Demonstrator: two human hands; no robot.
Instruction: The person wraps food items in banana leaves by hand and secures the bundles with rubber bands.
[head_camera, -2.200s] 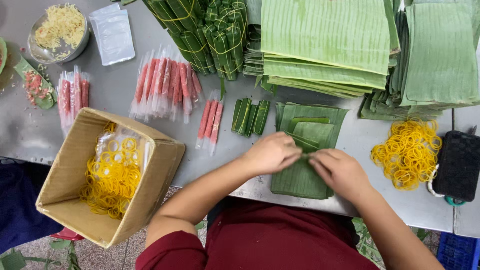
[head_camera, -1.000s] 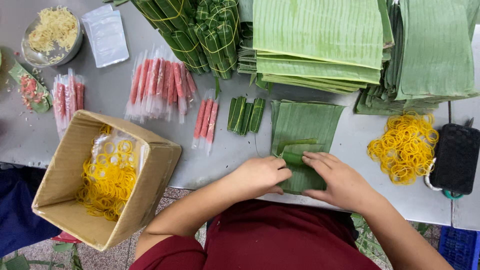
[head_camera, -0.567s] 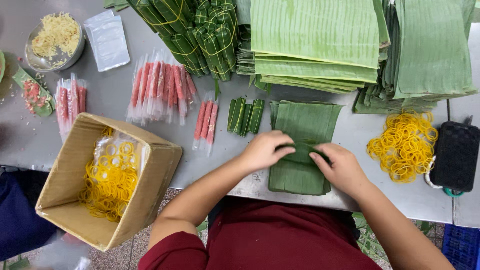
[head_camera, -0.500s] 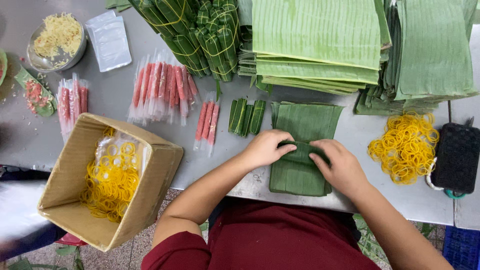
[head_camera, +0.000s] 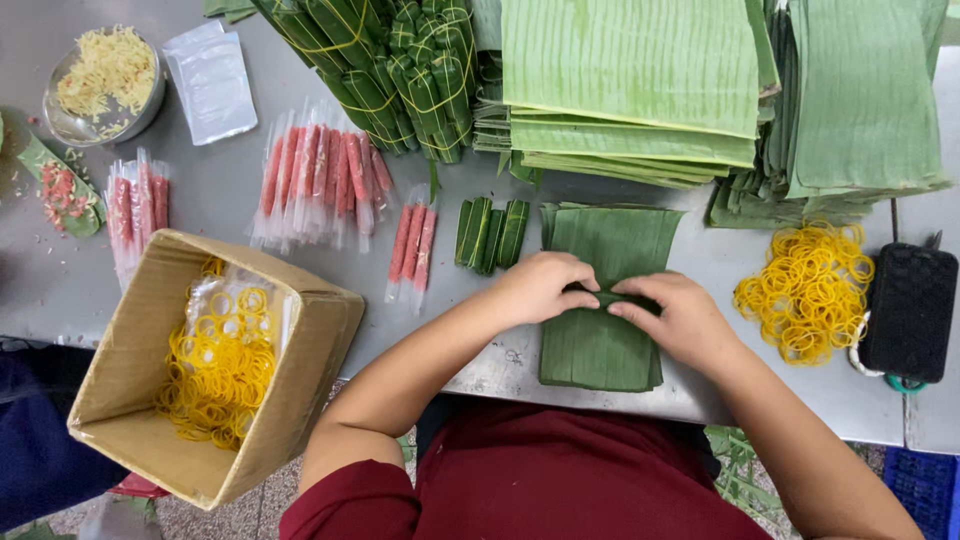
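A small green roll (head_camera: 600, 296) is pinched between the left hand (head_camera: 540, 287) and right hand (head_camera: 676, 317), atop the leaf stack (head_camera: 600, 345) at the table's (head_camera: 480, 360) near edge. Wrapping appears midway; no band is on. Bound bundles (head_camera: 400, 70) are piled behind.

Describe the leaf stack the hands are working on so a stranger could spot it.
Start at the grey table; near its front edge, between both hands, lies a small stack of cut leaves. Unlike the big leaf piles behind, it is narrow and darker.
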